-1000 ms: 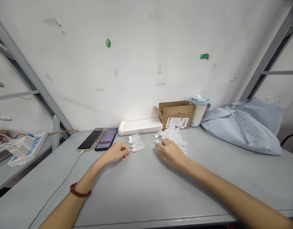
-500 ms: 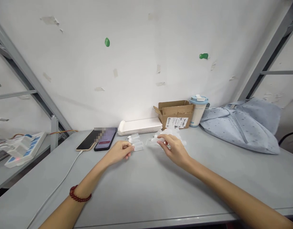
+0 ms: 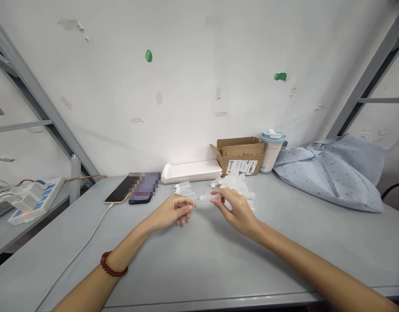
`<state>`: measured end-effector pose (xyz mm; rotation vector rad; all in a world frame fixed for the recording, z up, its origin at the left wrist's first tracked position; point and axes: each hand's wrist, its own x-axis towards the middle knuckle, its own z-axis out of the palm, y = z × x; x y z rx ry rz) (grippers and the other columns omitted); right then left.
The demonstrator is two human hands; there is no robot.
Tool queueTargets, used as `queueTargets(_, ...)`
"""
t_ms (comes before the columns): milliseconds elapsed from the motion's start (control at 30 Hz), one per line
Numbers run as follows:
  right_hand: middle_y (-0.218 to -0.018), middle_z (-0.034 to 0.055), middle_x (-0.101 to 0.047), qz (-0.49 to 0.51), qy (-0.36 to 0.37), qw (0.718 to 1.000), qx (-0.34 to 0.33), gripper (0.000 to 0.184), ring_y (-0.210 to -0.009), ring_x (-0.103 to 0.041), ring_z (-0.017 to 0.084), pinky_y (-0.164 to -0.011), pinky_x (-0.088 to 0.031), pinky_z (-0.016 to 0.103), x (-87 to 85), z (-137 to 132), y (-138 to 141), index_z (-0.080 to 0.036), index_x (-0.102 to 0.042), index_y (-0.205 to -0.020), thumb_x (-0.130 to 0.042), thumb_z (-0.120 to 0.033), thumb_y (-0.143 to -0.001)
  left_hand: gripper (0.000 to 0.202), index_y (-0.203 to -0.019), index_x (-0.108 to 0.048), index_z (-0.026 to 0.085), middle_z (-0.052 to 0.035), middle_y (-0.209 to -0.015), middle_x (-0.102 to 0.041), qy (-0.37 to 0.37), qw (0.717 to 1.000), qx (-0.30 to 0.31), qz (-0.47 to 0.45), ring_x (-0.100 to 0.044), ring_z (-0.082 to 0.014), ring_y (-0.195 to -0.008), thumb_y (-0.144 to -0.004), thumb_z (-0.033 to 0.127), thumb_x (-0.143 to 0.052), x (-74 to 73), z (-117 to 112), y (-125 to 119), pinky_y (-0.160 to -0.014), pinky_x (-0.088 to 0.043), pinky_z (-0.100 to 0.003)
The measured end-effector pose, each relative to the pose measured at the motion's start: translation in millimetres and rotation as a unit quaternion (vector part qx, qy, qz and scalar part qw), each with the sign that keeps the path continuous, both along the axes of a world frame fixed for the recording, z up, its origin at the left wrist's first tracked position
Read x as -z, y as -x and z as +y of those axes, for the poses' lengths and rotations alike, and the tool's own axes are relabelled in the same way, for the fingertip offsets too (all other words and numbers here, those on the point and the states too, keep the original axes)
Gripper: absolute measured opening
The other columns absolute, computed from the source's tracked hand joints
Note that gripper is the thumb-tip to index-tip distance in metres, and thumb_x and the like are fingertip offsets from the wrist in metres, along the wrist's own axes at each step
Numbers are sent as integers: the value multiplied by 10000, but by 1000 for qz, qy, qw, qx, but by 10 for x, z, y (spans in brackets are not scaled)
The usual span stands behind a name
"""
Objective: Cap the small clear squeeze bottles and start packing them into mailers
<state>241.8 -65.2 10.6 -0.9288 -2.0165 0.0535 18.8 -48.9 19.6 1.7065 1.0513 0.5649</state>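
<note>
Between thumb and fingers, my right hand (image 3: 236,208) grips a small translucent squeeze bottle (image 3: 205,197), its thin tip pointing left. My left hand (image 3: 180,210) is closed in a pinch just left of that tip; whatever its fingertips hold is too small to make out. Behind my left hand lie a few similar clear bottles (image 3: 183,186) side by side on the grey table (image 3: 186,264). A heap of translucent bottles (image 3: 233,181) sits behind my right hand, partly hidden by it.
At the back stand a stack of white flat packs (image 3: 191,171), an open cardboard box (image 3: 241,156) and a lidded cup (image 3: 271,151). A blue patterned cloth bag (image 3: 329,173) lies to the right. Two phones (image 3: 121,189) and a power strip (image 3: 40,201) are on the left, with a white cable (image 3: 79,245).
My left hand has moved right, toward the tip of the bottle in my right hand. The right hand stays nearly in place, and the bottle's tip now points at my left fingers.
</note>
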Motion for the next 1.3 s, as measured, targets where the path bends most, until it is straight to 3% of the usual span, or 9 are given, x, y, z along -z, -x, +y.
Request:
queueTargets(133,-726,27,-606,7,0,1000,-7,176,-646,-550,133,-670,-425,270,9,-22,16,-183,-560,-970,-445,-295,-897,279,-815,-580,130,-1,-639,-561,8,1000,-4,3,-514,-92,-507,-788,404,-535,6,4,-1,-486,-386,-221)
queueTargets(333,-693,7,-579,35,23,999,-20,164,-604,-530,114,-612,-419,231,-20,-47,33,-164,-565,-951,-464,-275,-885,282,-803,-542,133,-3,-639,-563,15,999,-37,-28,-503,-86,-493,-798,415,-530,29,34,12,-474,-380,-215)
queueTargets(667,-723,20,-599,33,35,998,-37,164,-623,-543,120,-623,-438,240,-11,-61,40,-176,-563,-958,-462,-282,-886,293,-761,-515,141,3,-635,-530,70,994,-18,-85,-478,-86,-506,-779,428,-568,0,-18,-19,-501,-363,-226)
queueTargets(1300,-668,18,-565,15,22,997,-73,190,-610,-538,131,-591,-439,247,66,-54,42,-174,-558,-985,-450,-302,-895,317,-722,-496,146,13,-611,-514,62,993,-39,-93,-458,-77,-479,-748,447,-591,-25,-54,-61,-489,-366,-226)
